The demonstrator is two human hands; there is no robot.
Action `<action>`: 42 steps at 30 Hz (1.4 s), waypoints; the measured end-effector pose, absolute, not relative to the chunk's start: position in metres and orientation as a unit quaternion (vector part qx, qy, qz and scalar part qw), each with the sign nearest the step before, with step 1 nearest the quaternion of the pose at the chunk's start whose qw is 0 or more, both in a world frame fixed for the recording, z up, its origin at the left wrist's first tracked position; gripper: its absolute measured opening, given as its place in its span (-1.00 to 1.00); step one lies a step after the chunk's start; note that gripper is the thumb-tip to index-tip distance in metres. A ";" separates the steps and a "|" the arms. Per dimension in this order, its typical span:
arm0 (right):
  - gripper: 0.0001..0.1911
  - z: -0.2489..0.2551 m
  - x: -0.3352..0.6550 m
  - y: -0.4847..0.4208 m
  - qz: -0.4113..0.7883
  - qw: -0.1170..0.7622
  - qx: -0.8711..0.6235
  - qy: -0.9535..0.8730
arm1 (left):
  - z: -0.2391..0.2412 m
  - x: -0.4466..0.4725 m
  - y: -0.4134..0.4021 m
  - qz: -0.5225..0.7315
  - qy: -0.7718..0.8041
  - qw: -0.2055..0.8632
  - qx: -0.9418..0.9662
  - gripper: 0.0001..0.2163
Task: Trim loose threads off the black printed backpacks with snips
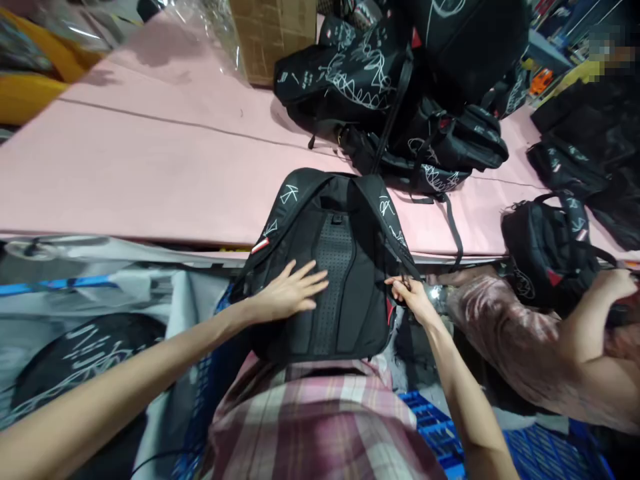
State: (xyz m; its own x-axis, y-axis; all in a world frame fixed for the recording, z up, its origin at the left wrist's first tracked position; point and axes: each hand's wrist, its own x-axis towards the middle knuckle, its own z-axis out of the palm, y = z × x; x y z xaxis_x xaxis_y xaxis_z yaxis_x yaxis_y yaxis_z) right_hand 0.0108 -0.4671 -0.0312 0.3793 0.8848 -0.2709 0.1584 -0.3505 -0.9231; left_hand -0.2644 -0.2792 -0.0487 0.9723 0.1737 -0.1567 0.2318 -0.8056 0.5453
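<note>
Now the backpack [345, 267] lies under the flat left hand [290, 293].

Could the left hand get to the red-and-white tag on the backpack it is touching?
Probably yes. The left hand lies flat on the back panel of the backpack, and the tag sits close by, up and to its left, with only bare black fabric between and nothing covering it.
</note>
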 end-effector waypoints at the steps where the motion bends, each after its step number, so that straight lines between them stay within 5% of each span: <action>1: -0.62 -0.033 0.009 -0.476 0.412 0.458 -0.704 -0.353 | -0.036 -0.281 -0.292 -0.085 0.071 0.359 0.927 -0.64; 4: -0.64 -0.036 0.003 -0.493 0.397 0.525 -0.691 -0.301 | -0.005 -0.316 -0.309 -0.222 -0.005 0.562 0.797 -0.70; 6: -0.64 -0.037 0.002 -0.499 0.381 0.558 -0.685 -0.271 | -0.001 -0.324 -0.305 -0.178 0.096 0.581 0.788 -0.64; 10: -0.66 -0.031 -0.005 -0.522 0.350 0.600 -0.679 -0.239 | -0.032 -0.332 -0.305 0.088 0.280 0.341 0.893 -0.64; 18: -0.60 -0.050 -0.092 -0.588 0.461 0.495 -0.704 -0.215 | -0.095 -0.390 -0.345 0.117 0.196 0.084 0.970 -0.49; 23: -0.54 -0.064 -0.096 -0.551 0.303 0.558 -0.751 -0.183 | -0.085 -0.352 -0.325 0.206 0.123 0.046 0.970 -0.46; 30: -0.66 -0.022 -0.054 -0.522 0.012 0.352 -0.886 -0.301 | -0.049 -0.300 -0.324 0.306 0.102 0.035 0.946 -0.48; 42: -0.76 0.002 -0.172 -0.462 0.024 0.160 -0.803 -0.574 | -0.040 -0.267 -0.335 0.330 0.128 0.103 0.929 -0.55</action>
